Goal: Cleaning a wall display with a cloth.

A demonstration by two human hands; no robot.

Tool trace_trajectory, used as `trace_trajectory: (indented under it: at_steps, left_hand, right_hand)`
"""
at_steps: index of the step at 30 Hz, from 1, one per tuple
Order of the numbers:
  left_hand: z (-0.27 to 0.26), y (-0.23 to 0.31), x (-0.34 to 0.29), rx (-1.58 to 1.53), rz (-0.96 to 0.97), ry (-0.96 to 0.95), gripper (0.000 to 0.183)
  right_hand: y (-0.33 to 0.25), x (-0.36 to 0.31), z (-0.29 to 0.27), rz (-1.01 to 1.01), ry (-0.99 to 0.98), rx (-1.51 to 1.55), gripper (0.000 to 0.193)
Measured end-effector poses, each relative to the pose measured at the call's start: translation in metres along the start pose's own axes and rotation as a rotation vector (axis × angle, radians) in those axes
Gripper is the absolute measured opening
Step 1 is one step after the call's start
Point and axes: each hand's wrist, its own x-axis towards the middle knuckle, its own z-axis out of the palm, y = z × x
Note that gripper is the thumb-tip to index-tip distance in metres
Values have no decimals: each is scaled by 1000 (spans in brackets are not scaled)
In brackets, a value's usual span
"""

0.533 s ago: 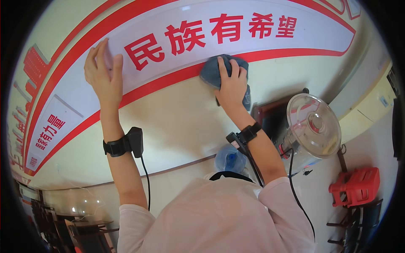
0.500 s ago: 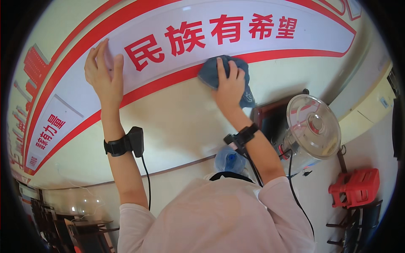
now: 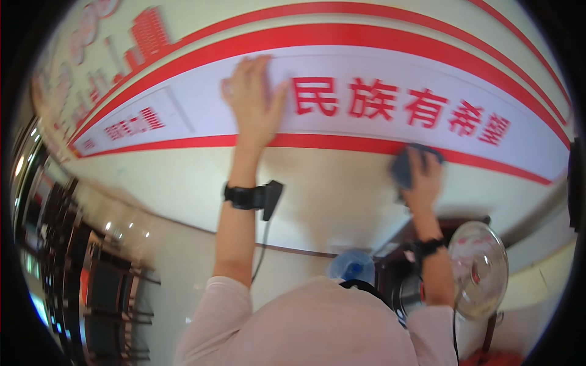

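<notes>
Your left hand [image 3: 255, 100] is laid against a long, curved white wall panel [image 3: 210, 104] edged in red. Its fingers are straight and loosely spread, pointing up toward the panel's top edge, with the thumb held away from them; they grip nothing. Just right of that thumb, a row of large red characters [image 3: 372, 99] runs across the panel.

Your right hand [image 3: 421, 177] is farther right and lower. Its fingers are bent over a dark blue-grey cloth [image 3: 401, 169], gripping it against the wall. The cloth bunches out to the left of these fingers and above them, touching the panel's lower red border [image 3: 342, 142]. Hand and cloth are slightly blurred.

Below the left fingers, a black strap [image 3: 244, 196] circles your wrist; another black strap [image 3: 430, 246] sits below the right fingers. Bare pale wall [image 3: 317, 189] lies between your forearms. Well below the right fingers, and to their left, is a translucent blue container [image 3: 352, 266]; below them to the right, a clear round lid [image 3: 482, 271]. Dark chairs [image 3: 110, 293] line up far below and left of your left fingers. Above those fingers, to their left, stands a red building-shaped decoration [image 3: 149, 32].
</notes>
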Motion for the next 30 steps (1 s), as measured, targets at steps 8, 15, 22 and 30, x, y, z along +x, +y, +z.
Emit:
trace_trajectory:
  at_steps: [8,15,22,30]
  left_hand:
    - [4,17,-1,-21,-78,47,45]
    - [15,14,-1,16,-51,121,35]
    - [15,5,-3,-10,-43,150,32]
    - [13,13,2,-70,-71,129,35]
  right_hand:
    - [136,-9,-53,724,603,193,39]
    - [25,97,-102,-232,390,-50,79]
    - [82,108,-91,-167,353,-93,77]
    - [188,107,-116,181,609,-82,69]
